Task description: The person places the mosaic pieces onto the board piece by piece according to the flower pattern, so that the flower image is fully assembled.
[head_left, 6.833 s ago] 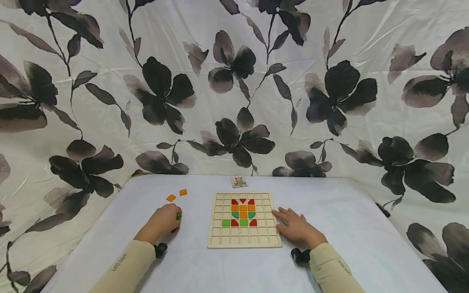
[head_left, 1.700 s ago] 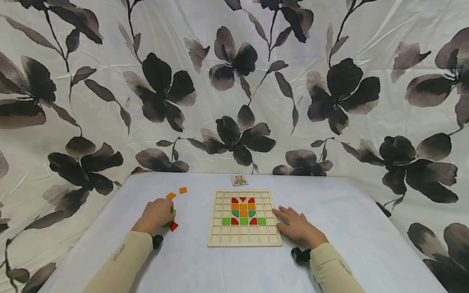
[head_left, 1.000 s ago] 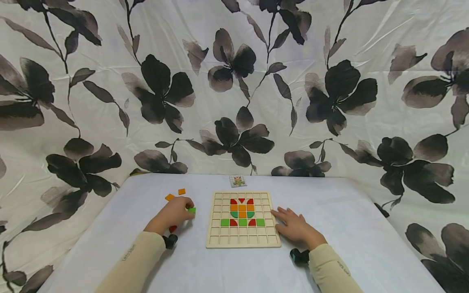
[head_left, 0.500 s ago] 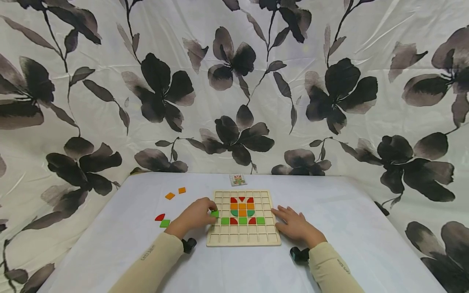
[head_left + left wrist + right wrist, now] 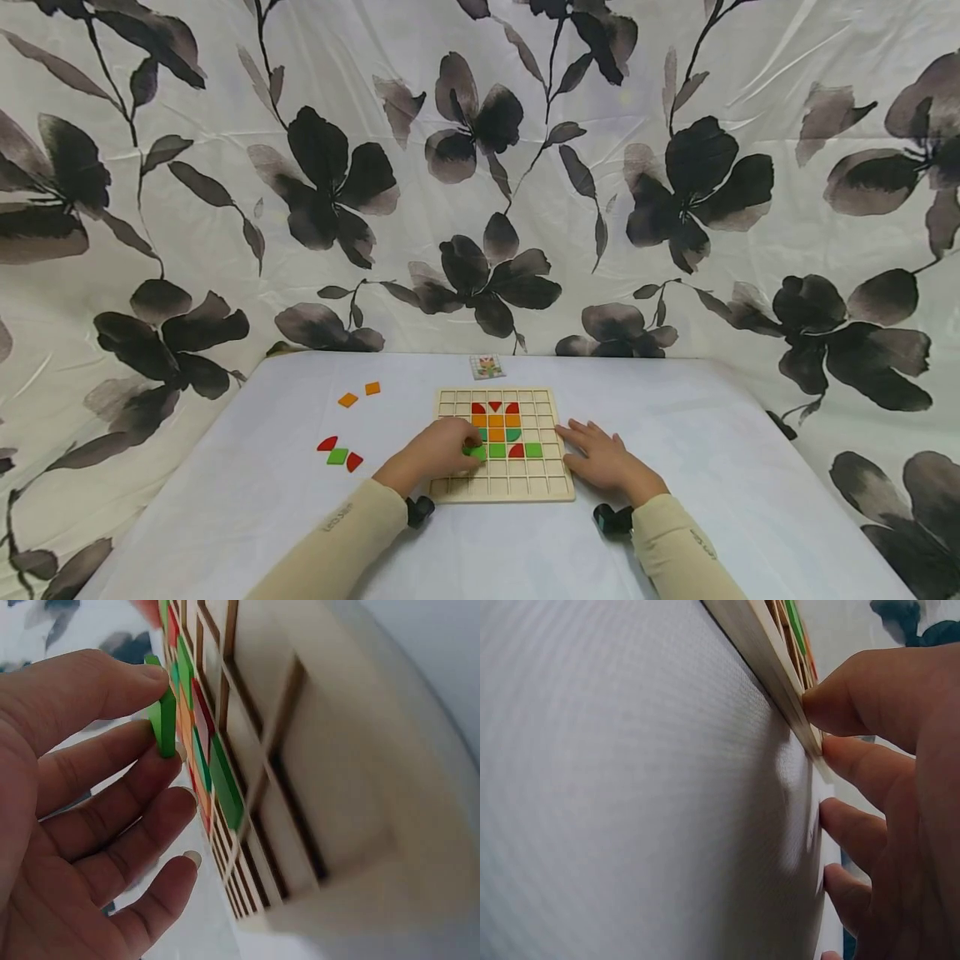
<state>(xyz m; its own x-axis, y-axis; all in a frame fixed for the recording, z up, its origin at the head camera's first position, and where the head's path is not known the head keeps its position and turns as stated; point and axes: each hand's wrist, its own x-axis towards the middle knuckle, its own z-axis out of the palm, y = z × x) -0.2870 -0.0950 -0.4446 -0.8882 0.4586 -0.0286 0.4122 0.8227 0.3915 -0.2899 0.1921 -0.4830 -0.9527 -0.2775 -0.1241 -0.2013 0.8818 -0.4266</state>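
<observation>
Over the left half of a wooden grid board, my left hand pinches a green square tile between thumb and fingertips. The left wrist view shows this tile tilted on edge, apart from the board. Inlaid tiles form a pattern: red pieces at the top, orange squares, dark green curved pieces, and a lower row with green squares and red pieces. That row's left end is hidden by my hand in the head view. My right hand touches the board's right edge, fingers spread.
Two orange tiles lie at the table's back left. Nearer are two red curved pieces with a green square between them. A small patterned card lies behind the board. A floral cloth hangs behind the white table.
Earlier, a green square was added at the row's right end. My left hand then picked up another green tile from the left pile and carried it right, over the board. My right hand stayed.
</observation>
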